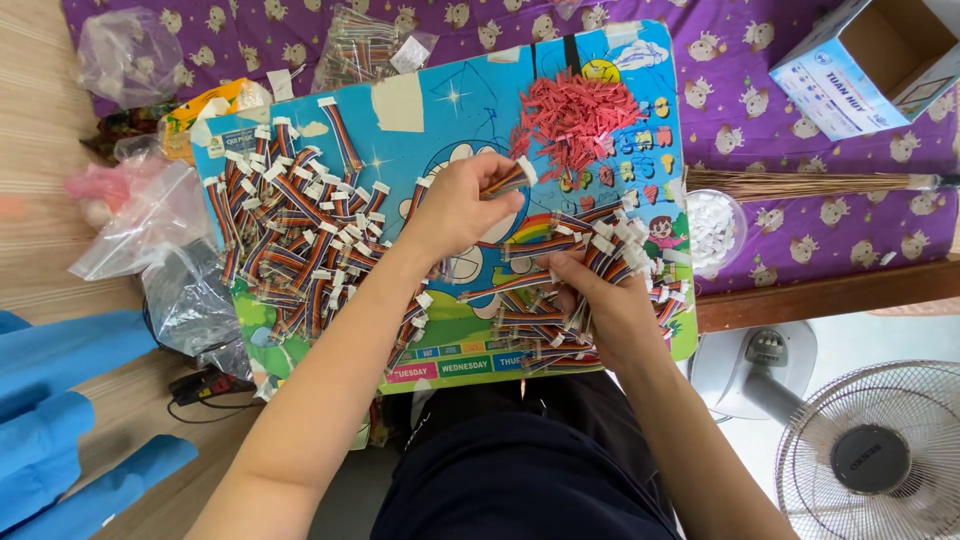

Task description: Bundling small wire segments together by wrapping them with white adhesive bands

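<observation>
Head view: left hand (455, 205) pinching one ribbon cable (508, 181), long axis toward board's (420, 130) far-right corner; right hand (600, 290) clamped on cable bundle (610, 250).

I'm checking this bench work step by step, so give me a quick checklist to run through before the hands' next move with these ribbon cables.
1. Left hand has a firm hold on one ribbon cable: ok, pinched with its white connector end showing.
2. Right hand in contact with the loose cables: ok, fingers rest in the right-hand heap.
3. Big cable pile stays on the blue board: ok.
4. Red pieces kept apart from the cables: ok, heaped at the board's top.
5. Bowl of white parts within reach: ok, just beside the board.
6. Connector seated properly on the held cable: cannot tell.
</observation>
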